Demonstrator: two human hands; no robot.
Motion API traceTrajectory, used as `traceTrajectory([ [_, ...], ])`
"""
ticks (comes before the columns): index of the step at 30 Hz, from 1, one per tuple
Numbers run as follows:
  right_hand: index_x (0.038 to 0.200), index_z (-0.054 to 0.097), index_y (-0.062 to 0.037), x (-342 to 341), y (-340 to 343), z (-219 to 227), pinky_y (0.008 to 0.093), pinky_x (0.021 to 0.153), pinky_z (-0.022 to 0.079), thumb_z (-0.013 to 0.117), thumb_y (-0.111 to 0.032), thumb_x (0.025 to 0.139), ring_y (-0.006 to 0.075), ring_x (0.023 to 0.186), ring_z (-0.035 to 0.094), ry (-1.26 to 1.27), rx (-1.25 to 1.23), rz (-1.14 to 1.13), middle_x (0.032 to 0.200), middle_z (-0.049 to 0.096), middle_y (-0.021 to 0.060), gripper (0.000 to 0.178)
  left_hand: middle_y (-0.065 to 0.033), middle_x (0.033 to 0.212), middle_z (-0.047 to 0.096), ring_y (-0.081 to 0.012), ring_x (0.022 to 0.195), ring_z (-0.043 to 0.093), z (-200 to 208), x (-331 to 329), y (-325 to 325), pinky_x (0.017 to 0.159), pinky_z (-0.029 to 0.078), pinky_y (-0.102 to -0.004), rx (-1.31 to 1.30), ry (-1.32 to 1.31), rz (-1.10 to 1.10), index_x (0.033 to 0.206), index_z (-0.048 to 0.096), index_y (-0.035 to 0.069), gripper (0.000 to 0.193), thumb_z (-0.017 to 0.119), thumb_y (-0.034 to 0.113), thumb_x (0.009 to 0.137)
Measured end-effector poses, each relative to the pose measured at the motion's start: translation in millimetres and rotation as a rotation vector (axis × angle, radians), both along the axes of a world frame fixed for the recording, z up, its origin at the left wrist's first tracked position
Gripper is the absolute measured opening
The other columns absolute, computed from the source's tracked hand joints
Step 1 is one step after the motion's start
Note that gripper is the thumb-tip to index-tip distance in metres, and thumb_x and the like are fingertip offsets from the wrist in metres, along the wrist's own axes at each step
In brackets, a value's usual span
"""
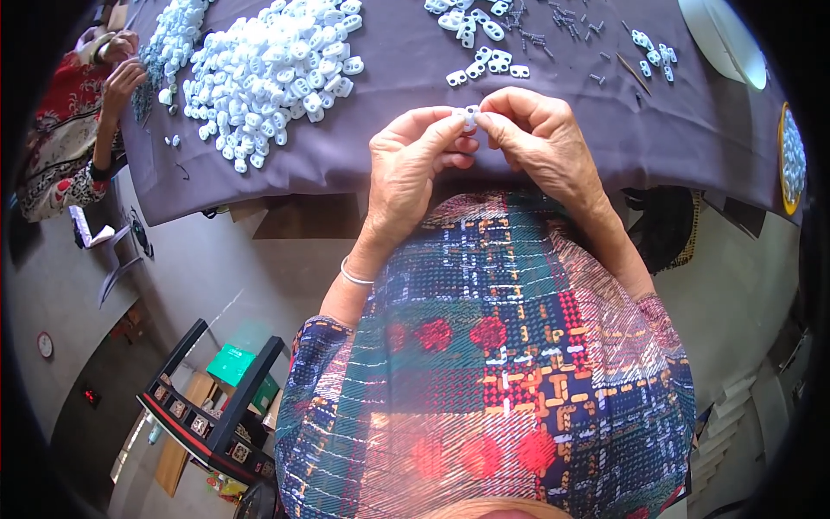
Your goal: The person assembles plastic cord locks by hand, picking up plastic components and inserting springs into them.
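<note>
Both my hands meet over the near edge of a table covered in dark purple cloth (406,65). My left hand (415,160) and my right hand (540,138) pinch one small white plastic piece (469,115) between their fingertips. A thin bangle sits on my left wrist. Just beyond my fingers lie a few more white plastic pieces (484,62) and several small dark screws (566,22). My patterned clothing fills the lower part of the view.
A large heap of white plastic pieces (272,65) covers the table's left half. More white pieces (653,52) lie at the right. A yellow-rimmed bowl (791,160) sits at the far right edge. Another person's hands (121,65) work at the left end. A stool (212,406) stands below.
</note>
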State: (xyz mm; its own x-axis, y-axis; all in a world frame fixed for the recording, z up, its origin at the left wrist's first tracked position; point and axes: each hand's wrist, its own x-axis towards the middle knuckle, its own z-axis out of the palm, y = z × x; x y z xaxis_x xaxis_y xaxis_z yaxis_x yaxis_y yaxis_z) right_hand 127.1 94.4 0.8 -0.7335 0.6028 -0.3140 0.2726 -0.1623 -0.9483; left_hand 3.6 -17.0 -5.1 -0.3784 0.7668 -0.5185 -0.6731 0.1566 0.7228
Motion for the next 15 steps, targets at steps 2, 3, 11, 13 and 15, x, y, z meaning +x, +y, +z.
traceTrajectory([
  [2, 0.093, 0.062, -0.0018, 0, 0, 0, 0.0163, 0.048, 0.035, 0.06, -0.014, 0.087, 0.0014, 0.057, 0.045, 0.005, 0.013, 0.008, 0.068, 0.055, -0.0032, 0.014, -0.0093, 0.087, 0.065, -0.0141, 0.075, 0.063, -1, 1, 0, 0.063, 0.053, -0.0237, 0.0, 0.012, -0.007, 0.096, 0.061, -0.001, 0.016, 0.061, 0.011, 0.085],
  [3, 0.093, 0.062, -0.0017, 1, 0, 0, 0.0161, 0.049, 0.035, 0.059, -0.014, 0.087, 0.0018, 0.057, 0.046, 0.008, 0.03, 0.013, 0.068, 0.055, -0.003, 0.014, -0.0093, 0.087, 0.065, -0.0141, 0.075, 0.063, 0, 1, 0, 0.063, 0.053, -0.0237, -0.003, 0.01, -0.009, 0.096, 0.061, -0.001, 0.016, 0.061, 0.011, 0.085],
  [11, 0.087, 0.06, 0.0012, 3, 5, -2, 0.0194, 0.051, 0.037, 0.058, -0.011, 0.086, 0.0042, 0.059, 0.047, 0.029, 0.25, 0.09, 0.066, 0.053, -0.0033, 0.013, -0.0116, 0.086, 0.065, -0.0154, 0.071, 0.063, 3, 3, 0, 0.063, 0.053, -0.0253, -0.011, 0.152, -0.055, 0.096, 0.061, -0.003, 0.015, 0.061, 0.006, 0.084],
  [13, 0.085, 0.06, 0.0017, 4, 6, 1, 0.0202, 0.051, 0.037, 0.058, -0.01, 0.086, 0.0044, 0.059, 0.046, 0.011, 0.3, 0.108, 0.065, 0.052, -0.0033, 0.012, -0.0113, 0.085, 0.066, -0.0146, 0.07, 0.063, 6, 4, 1, 0.063, 0.052, -0.0247, -0.031, 0.239, -0.076, 0.096, 0.061, -0.003, 0.015, 0.061, 0.007, 0.084],
  [15, 0.083, 0.06, 0.0013, 3, 6, 2, 0.0204, 0.051, 0.037, 0.057, -0.009, 0.086, 0.0042, 0.057, 0.044, -0.019, 0.353, 0.143, 0.062, 0.05, -0.0026, 0.011, -0.011, 0.083, 0.066, -0.0139, 0.068, 0.062, 5, 5, 1, 0.063, 0.052, -0.024, -0.046, 0.327, -0.095, 0.096, 0.062, -0.003, 0.016, 0.062, 0.007, 0.084],
])
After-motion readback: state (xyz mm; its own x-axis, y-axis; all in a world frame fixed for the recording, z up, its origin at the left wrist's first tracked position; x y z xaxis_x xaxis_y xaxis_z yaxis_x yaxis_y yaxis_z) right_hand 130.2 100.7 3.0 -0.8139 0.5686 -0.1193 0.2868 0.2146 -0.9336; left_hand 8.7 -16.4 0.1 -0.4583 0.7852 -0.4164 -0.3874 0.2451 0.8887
